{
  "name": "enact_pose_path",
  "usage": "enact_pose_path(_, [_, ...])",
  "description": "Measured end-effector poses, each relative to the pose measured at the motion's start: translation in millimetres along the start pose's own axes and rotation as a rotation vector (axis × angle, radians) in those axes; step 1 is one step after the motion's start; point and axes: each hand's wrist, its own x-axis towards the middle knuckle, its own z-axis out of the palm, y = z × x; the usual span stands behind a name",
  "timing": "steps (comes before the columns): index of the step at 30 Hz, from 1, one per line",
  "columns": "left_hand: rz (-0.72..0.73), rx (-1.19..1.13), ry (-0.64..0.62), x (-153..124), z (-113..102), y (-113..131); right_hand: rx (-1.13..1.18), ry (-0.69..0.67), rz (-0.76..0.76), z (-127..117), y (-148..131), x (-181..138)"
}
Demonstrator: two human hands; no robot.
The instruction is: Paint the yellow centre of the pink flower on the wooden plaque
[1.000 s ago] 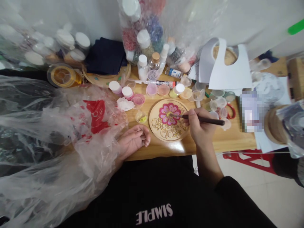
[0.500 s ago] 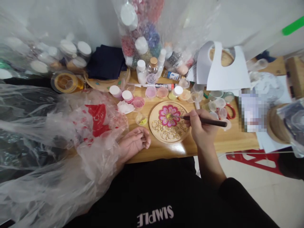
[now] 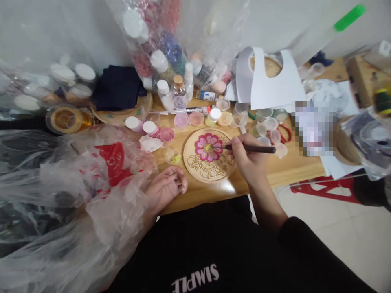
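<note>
The plate lies near the front edge of the table, the tip of the brush at the centre of its flower, the handle in the right hand. The left hand lies to the plate's left, just before a paint cup. Behind that cup sits a tissue; farther left spreads a plastic bag. Behind the plate stand small cups.

Black top, plain dark fabric, filling near middle of scene. Pale block-capital lettering on its front, reading SIMPLE (upside down from this viewpoint), line slanting up toward right. Right sleeve same black, loose, smooth, edge rounded over forearm. Forearm bare beyond it. Left hand, right hand: both bare.
</note>
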Motion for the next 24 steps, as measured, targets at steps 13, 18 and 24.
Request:
enact_pose_path(13, [-0.008, 0.045, 0.043, -0.5, 4.0, 2.0, -0.086, -0.092, -0.005, -6.0, -7.5, 4.5])
enact_pose_path(18, [-0.007, 0.044, 0.039, -0.5, 3.3, 1.7, -0.117, -0.071, -0.044, -6.7, -15.4, 1.0])
enact_pose_path(24, [-0.011, 0.065, 0.064, -0.5, 2.8, 1.1, -0.104, 0.043, -0.048, -9.5, -16.2, -4.5])
